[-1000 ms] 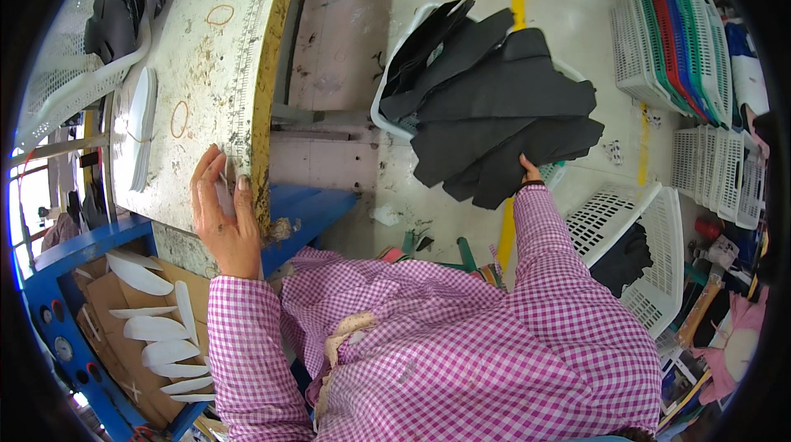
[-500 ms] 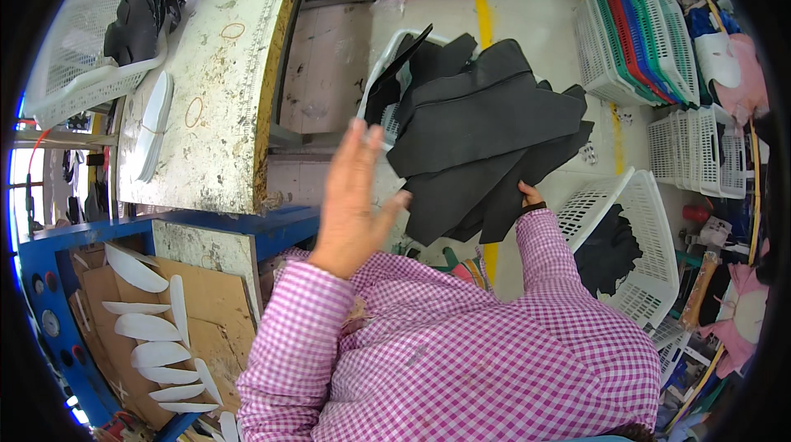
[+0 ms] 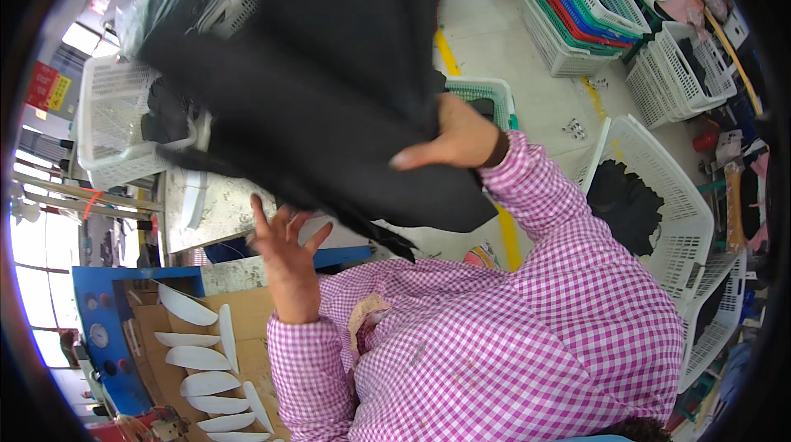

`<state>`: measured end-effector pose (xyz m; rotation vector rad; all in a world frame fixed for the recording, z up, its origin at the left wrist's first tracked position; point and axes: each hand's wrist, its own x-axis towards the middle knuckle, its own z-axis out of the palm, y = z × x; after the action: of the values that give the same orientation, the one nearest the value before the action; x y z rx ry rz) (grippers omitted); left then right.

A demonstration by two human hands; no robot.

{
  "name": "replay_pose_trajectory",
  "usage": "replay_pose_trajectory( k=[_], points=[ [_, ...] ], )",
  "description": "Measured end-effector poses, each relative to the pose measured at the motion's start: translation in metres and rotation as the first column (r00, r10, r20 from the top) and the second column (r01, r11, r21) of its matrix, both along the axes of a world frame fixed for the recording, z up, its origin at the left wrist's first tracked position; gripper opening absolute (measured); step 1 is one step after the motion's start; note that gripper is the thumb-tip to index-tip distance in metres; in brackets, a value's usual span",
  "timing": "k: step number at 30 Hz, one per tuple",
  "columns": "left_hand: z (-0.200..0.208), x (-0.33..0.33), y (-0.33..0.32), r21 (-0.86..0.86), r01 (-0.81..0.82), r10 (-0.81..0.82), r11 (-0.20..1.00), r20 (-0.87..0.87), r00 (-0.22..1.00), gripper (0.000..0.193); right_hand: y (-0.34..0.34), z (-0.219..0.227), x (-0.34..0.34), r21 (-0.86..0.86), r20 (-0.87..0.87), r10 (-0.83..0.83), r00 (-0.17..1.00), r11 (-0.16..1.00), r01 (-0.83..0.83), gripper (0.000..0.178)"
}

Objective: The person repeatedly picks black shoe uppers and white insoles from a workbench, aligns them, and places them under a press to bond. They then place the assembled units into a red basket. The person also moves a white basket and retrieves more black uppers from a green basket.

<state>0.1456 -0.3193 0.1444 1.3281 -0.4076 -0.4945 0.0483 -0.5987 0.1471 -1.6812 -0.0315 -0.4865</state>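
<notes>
A bundle of flat black sheet pieces (image 3: 329, 104) hangs in front of me, partly blurred and covering much of the upper middle. My right hand (image 3: 461, 135) is closed on the bundle's right side, thumb lying over the top sheet and the other fingers mostly hidden. Below the lower left edge of the sheets is my left hand (image 3: 286, 257), its fingers spread and nothing in its grip. Whether those fingertips touch the lowest black strip I cannot tell.
A worn work table (image 3: 222, 215) stands at left, behind a blue machine frame (image 3: 107, 343) with white curved pieces (image 3: 206, 358) on brown board. A white basket (image 3: 128, 133) stands beyond. At right are a basket of black pieces (image 3: 622, 207) and stacked coloured baskets (image 3: 568, 18).
The black sheets have risen and swung left, from above the basket toward the table. My right hand has come up with them. My left hand has dropped lower and left, and the view has shifted.
</notes>
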Motion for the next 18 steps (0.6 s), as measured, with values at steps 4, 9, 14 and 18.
replay_pose_trajectory(
  k=[4, 9, 14, 18],
  points=[
    [-0.010, -0.027, 0.060, -0.426, -0.079, -0.028, 0.901, -0.239, 0.971, 0.055, 0.067, 0.046, -0.016, -0.545, 0.316, 0.187, 0.930, 0.838, 0.017, 0.041],
    [-0.039, -0.075, 0.127, -0.333, -0.308, 0.219, 0.891, -0.279, 0.935, 0.053, 0.199, 0.049, -0.055, -0.816, 0.513, 0.289, 0.808, 0.457, 0.354, 0.048],
    [-0.066, -0.130, 0.184, -0.275, -0.574, 0.477, 0.771, -0.346, 0.808, 0.050, 0.267, 0.020, -0.076, -0.831, 0.516, 0.604, 0.607, 0.525, 0.183, 0.050],
    [-0.091, -0.168, 0.213, -0.243, -0.767, 0.650, 0.594, -0.416, 0.635, 0.047, 0.287, 0.002, -0.067, -0.921, 0.304, 0.878, 0.371, 0.370, -0.120, 0.072]
  ],
)
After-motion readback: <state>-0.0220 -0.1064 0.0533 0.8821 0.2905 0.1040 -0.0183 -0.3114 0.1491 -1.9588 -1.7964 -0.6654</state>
